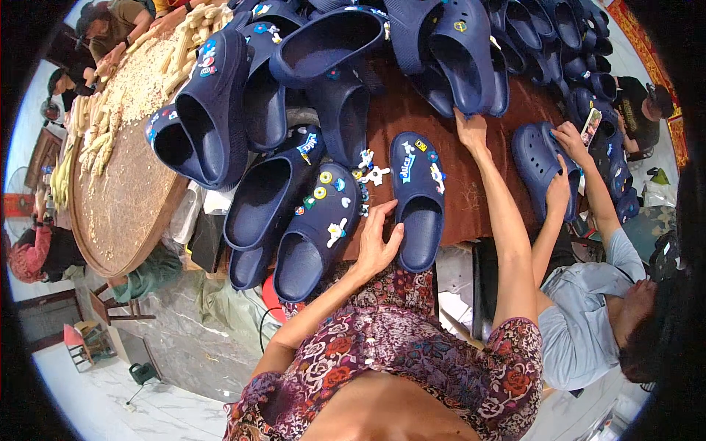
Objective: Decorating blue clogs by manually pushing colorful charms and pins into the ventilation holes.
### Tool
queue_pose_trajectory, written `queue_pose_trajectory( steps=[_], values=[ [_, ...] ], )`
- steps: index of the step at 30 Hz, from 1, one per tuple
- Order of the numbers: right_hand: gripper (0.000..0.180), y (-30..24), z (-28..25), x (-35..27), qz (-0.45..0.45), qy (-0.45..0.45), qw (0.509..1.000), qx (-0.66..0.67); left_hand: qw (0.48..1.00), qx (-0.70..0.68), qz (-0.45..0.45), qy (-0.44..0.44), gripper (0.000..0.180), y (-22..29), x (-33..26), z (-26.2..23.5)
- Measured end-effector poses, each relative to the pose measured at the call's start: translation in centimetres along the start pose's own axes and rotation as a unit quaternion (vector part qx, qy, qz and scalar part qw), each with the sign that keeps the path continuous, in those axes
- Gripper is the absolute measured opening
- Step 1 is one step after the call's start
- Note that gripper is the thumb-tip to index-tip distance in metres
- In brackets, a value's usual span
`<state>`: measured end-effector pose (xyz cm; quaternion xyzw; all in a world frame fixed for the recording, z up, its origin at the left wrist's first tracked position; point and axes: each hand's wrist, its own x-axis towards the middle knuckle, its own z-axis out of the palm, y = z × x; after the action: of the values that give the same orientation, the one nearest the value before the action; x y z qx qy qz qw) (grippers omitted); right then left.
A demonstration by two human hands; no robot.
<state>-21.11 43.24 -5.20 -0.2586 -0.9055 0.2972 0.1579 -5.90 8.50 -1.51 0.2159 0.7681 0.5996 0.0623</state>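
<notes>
The left hand (377,241), loosely spread, touches a charm-studded clog (419,187) overhanging the brown cloth's (472,195) near edge; the right hand (473,132) meets the heel of an upper clog (462,59), fingertips hidden, grip impossible to tell. Cloth lies bare between; piled clogs (331,48) are cut off above.

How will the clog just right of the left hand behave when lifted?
The clog looks like moulded foam, so probably light. Its thick walls should flex yet keep shape. Lying sole-down, it seems unlikely to roll.
</notes>
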Motion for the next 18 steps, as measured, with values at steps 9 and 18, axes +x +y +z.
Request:
queue_pose_trajectory(
  steps=[9, 18],
  values=[
    [0.066, 1.1, 0.5, -2.0, 0.263, -0.227, 0.863, 0.366, 1.0, -0.01, -0.012, -0.003, 0.046, -0.7, -0.2, 0.2],
    [0.031, -0.8, -1.5, -7.7, 0.27, -0.166, 0.85, 0.42, 0.999, -0.031, -0.025, -0.011, 0.045, 0.1, 0.7, 0.1]
  ],
)
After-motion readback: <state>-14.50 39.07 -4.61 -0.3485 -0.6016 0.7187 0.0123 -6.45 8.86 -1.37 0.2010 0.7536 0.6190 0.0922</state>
